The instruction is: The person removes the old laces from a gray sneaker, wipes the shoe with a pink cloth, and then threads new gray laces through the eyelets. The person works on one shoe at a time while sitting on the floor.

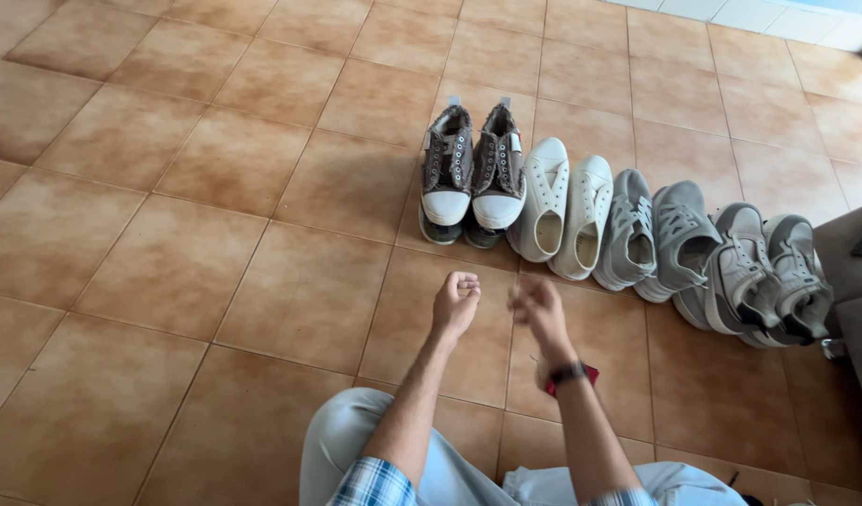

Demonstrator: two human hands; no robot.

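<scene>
Brown sneakers [473, 175] lie just beyond left hand [454, 305].

We see an orange-brown tiled floor [168, 234] carrying a row of four pairs: brown canvas sneakers [472, 173], white sneakers [564, 211], grey sneakers [656, 234], and grey trainers [768, 276], perhaps dark-trimmed.

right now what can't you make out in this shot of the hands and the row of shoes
- Right hand, head view: motion blur smears the fingers, so whether it holds anything cannot be told.
- Left hand: curled, with the palm side hidden, so its contents are unclear.
- Red thing at the right wrist: mostly hidden behind the arm.
- Grey furniture beside the rightmost grey shoes: cut off by the right edge.
</scene>
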